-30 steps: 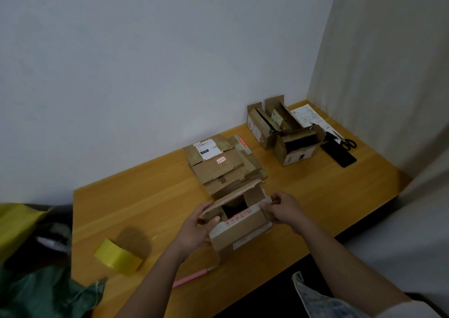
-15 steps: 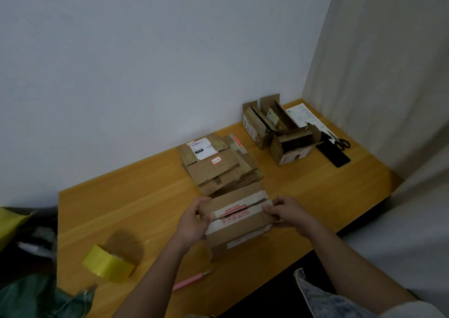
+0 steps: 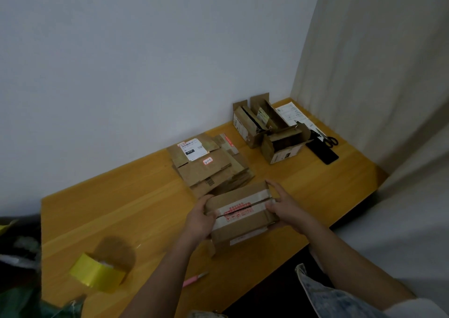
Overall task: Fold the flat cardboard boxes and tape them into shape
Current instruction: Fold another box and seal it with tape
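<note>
A: Box (image 3: 240,217) status: folded into shape, standing near the front edge of the surface (image 3: 109,211), top flaps closed with a thin seam between them. Old white tape with red print runs along that seam.

B: Hold condition?

A: Left hand (image 3: 199,217) grips the left end, fingers curled round the top corner. Right hand (image 3: 283,204) grips the right end, thumb on top, fingers wrapped down the side. Both press the flaps shut.

B: Handling properties?

A: Judged light and hollow. Corrugated walls are stiff along the edges but will likely dent mid-panel. Flaps may spring open once released. Recommended hold: corners and end edges, one hand kept across the seam.

B: Supplies?

A: Yellow tape roll (image 3: 98,272) lies well apart to the left; pink cutter (image 3: 194,279) lies near the front edge. Stack of flat boxes (image 3: 209,169) sits just behind the box. Two open boxes (image 3: 267,130) stand at the far right, with scissors (image 3: 328,139) beside them.

B: Risk?

A: Reaching for tape frees one end; the flaps could lift.
</note>
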`<state>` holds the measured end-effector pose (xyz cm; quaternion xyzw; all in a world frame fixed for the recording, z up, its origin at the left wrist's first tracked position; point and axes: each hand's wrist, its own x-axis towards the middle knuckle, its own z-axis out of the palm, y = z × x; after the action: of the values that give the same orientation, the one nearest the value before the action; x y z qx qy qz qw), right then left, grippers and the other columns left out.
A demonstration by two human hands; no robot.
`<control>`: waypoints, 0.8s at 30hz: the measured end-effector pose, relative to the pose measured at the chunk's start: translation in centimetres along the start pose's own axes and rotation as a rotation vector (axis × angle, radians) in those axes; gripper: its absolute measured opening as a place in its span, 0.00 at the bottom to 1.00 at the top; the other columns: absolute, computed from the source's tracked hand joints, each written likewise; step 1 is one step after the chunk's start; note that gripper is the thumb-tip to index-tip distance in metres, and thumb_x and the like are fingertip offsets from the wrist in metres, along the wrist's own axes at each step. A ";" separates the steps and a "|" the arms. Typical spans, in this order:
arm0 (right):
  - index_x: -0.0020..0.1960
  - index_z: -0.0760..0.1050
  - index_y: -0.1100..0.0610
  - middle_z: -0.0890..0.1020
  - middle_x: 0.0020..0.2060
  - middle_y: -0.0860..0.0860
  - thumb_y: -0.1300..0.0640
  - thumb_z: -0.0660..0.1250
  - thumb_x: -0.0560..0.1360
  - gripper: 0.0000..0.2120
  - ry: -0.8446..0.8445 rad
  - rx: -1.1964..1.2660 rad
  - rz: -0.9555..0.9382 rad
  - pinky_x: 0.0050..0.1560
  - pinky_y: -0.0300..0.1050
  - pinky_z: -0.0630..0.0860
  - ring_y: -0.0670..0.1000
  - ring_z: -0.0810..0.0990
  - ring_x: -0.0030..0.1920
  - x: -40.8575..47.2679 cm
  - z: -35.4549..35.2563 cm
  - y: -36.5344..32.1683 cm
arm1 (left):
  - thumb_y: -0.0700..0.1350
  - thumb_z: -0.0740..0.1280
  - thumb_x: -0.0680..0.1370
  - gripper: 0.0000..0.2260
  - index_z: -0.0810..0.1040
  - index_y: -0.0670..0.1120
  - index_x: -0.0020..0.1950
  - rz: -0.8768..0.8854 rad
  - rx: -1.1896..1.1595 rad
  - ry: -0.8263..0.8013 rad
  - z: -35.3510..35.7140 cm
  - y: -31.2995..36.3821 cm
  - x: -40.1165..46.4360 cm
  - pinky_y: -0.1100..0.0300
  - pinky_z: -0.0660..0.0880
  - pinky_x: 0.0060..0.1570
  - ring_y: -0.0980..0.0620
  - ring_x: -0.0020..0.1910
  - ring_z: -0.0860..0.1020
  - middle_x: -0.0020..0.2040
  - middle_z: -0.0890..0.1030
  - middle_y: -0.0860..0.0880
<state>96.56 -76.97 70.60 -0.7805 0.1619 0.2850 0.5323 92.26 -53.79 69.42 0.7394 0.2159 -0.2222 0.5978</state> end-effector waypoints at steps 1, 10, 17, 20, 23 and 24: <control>0.73 0.58 0.34 0.73 0.64 0.55 0.61 0.61 0.80 0.30 0.006 -0.034 -0.003 0.38 0.60 0.83 0.61 0.79 0.51 0.1 0.0 0.0 | 0.43 0.63 0.81 0.16 0.68 0.60 0.64 -0.004 0.014 -0.002 0.0 0.1 0.0 0.42 0.82 0.43 0.42 0.55 0.77 0.62 0.73 0.45; 0.76 0.52 0.37 0.67 0.69 0.56 0.59 0.61 0.81 0.32 0.020 -0.149 0.017 0.40 0.60 0.83 0.63 0.77 0.56 0.4 1.5 -1.2 | 0.42 0.63 0.81 0.14 0.67 0.58 0.61 -0.017 0.063 0.041 -1.6 0.9 0.9 0.42 0.81 0.42 0.41 0.55 0.78 0.59 0.75 0.44; 0.76 0.54 0.35 0.74 0.67 0.56 0.59 0.61 0.82 0.30 0.042 -0.109 -0.075 0.44 0.58 0.83 0.60 0.79 0.56 0.2 0.6 0.2 | 0.42 0.63 0.81 0.15 0.68 0.61 0.60 0.118 0.123 0.128 -0.5 0.5 0.9 0.42 0.80 0.48 0.42 0.54 0.78 0.60 0.76 0.44; 0.76 0.54 0.36 0.72 0.68 0.56 0.59 0.61 0.81 0.30 0.035 -0.148 -0.091 0.40 0.51 0.83 0.58 0.78 0.55 0.3 0.6 0.3 | 0.41 0.63 0.81 0.17 0.69 0.57 0.67 0.114 0.156 0.127 -0.4 0.3 0.9 0.42 0.80 0.50 0.42 0.56 0.77 0.61 0.75 0.44; 0.76 0.55 0.38 0.68 0.70 0.56 0.60 0.61 0.81 0.30 0.041 -0.223 -0.083 0.36 0.50 0.82 0.57 0.75 0.54 0.5 0.3 0.2 | 0.39 0.63 0.81 0.18 0.68 0.51 0.69 0.083 0.178 0.108 0.1 0.5 1.1 0.44 0.80 0.49 0.43 0.56 0.76 0.62 0.74 0.44; 0.76 0.55 0.38 0.68 0.69 0.57 0.60 0.62 0.81 0.31 0.037 -0.247 -0.074 0.38 0.52 0.83 0.59 0.75 0.54 0.5 0.2 0.0 | 0.39 0.63 0.81 0.18 0.68 0.51 0.69 0.072 0.180 0.101 0.3 0.7 0.9 0.45 0.81 0.46 0.43 0.55 0.76 0.61 0.74 0.44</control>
<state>96.92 -76.81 70.19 -0.8508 0.1065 0.2684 0.4390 93.40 -54.13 69.37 0.8077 0.1982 -0.1813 0.5248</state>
